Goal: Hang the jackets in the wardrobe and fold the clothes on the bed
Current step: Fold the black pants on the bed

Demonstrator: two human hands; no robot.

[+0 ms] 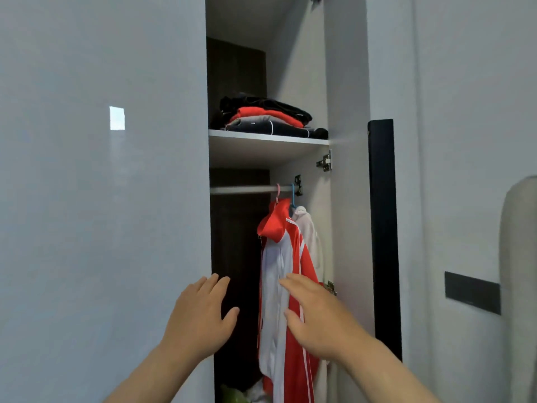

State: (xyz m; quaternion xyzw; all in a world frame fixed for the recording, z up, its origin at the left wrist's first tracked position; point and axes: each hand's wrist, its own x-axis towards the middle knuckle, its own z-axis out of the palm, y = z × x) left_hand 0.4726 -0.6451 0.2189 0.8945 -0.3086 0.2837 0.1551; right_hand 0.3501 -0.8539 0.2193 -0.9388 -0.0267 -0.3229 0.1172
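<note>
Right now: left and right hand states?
Left hand: open, fingers straight, holding nothing.
Right hand: open, fingers straight in front of the red and white jacket, gripping nothing.

Bare left hand [200, 318] and bare right hand [318, 318], each on a bare forearm [145, 373].

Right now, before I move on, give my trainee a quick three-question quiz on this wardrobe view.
1. True or false: the left hand and the right hand are both open and hold nothing.
2. Besides the red jacket, how many more garments hang on the rail? A none, B one, C three.
3. Fill in: the folded stack lies on the shelf ___ the rail.

Key: 1 true; 2 B, the white jacket; 3 above.
</note>
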